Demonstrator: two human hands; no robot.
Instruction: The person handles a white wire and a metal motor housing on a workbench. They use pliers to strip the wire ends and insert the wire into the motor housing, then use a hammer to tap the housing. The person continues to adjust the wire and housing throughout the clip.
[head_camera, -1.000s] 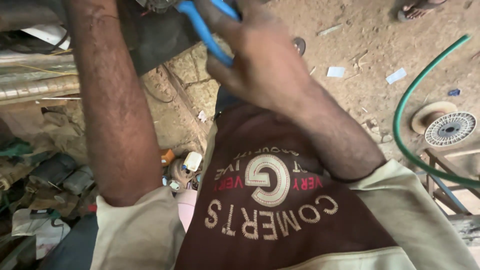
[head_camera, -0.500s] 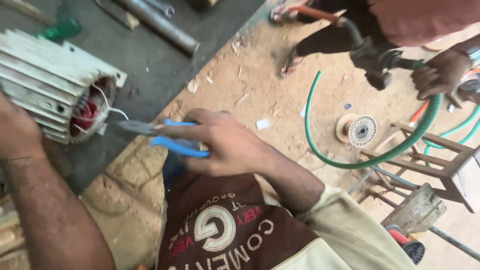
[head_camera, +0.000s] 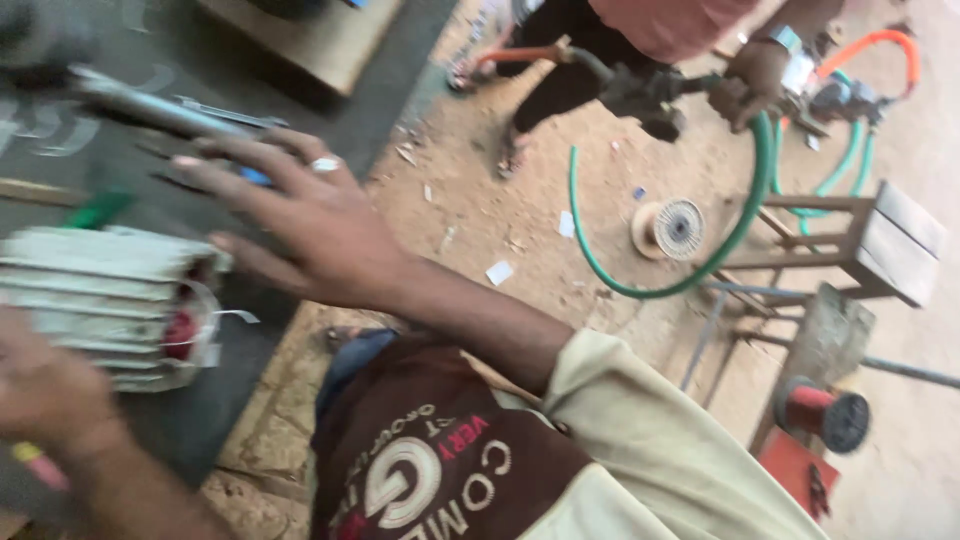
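1. Reaching out over the dark worktop (head_camera: 330, 130), the right hand (head_camera: 300, 225) has its fingers spread wide and closes on nothing; a ring shows on one finger.
2. Blurred at the lower left, the left hand (head_camera: 50, 395) rests against the ribbed motor housing (head_camera: 110, 300); whether its grip is closed on it, I cannot tell.
3. The motor housing lies on its side on the worktop, red winding showing at its open end, just below the right hand.
4. Judging from this, steadying the housing firmly and keeping fingers off the loose wire would serve best.
5. The right forearm stretches forward from a cream sleeve (head_camera: 640, 440).
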